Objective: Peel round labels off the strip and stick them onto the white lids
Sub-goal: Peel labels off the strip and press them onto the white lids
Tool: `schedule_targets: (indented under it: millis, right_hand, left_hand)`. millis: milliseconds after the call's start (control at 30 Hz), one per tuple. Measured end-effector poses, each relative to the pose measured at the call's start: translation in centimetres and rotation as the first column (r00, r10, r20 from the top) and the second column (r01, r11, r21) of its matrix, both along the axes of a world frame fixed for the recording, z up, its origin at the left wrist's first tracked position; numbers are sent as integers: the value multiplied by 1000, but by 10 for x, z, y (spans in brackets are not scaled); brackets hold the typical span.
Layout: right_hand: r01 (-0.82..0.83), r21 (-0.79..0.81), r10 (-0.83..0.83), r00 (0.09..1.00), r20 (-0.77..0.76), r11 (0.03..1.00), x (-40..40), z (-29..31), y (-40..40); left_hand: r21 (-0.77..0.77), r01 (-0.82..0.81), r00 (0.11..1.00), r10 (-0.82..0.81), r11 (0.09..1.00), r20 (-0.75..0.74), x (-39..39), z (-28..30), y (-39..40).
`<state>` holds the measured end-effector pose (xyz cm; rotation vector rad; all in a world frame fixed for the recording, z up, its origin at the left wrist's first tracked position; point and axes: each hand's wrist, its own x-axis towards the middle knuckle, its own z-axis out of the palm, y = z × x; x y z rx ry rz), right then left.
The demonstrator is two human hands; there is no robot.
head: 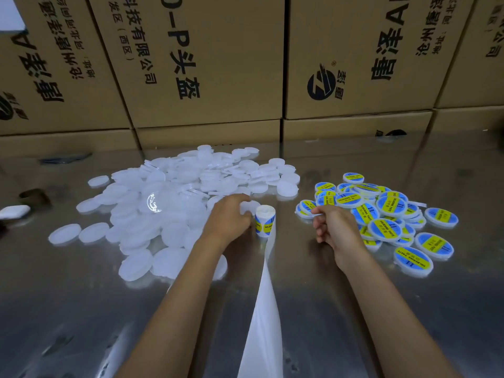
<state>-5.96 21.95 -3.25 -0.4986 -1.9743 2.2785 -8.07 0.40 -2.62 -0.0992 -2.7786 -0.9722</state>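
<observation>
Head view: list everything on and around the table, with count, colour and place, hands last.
Table: one, shiny metal, fills the foreground.
Plain lids: a big heap, too many to count, white, left of centre.
Labelled lids: a smaller heap, white with blue and yellow labels, right.
Label roll: one, white with blue and yellow labels, standing between the hands.
Backing strip: one, white, trails from the roll toward the near edge.
Cardboard boxes: several stacked, brown with black print, behind the table.
White object: one, at the far left edge, unclear what.
Left hand: fingers curled on a plain lid beside the roll.
Right hand: fingers curled, at the edge of the labelled heap; whether it holds anything is unclear.
</observation>
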Motion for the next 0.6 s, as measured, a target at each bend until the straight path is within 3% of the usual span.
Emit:
schedule_targets:
  millis: [67, 167, 267, 367, 467, 533, 600]
  right_hand:
    - [-3, 13, 3, 1000, -6, 1000, 0, 0, 0]
    - [-18, 44, 19, 1000, -22, 999, 1, -2, -1]
    - [-36, 124, 43, 997, -58, 992, -1, -4, -5]
    - [-68, 160, 91, 986, -139, 985, -1, -7, -15]
    - [-119, 213, 166, 962, -217, 970, -1, -11, -26]
    - [-137, 290, 212, 945, -248, 947, -3, -14, -31]
    - [-169, 327, 261, 929, -262, 930, -4, -17, -34]
  left_hand:
    - [-172, 94, 992, -77, 981, 105, -10, 1, 8]
    - [-203, 171, 970, -128, 964, 209, -22, 0, 9]
    - [-265, 175, 974, -128, 948, 184, -27, -3, 7]
    - [-284, 118, 993, -109, 952, 44, -27, -2, 8]
    - [-97, -11, 993, -1, 995, -122, -21, 4, 4]
    - [76, -64, 987, 74, 995, -141, -16, 9, 2]
    - [344, -91, 983, 139, 934, -118, -10, 16, 0]
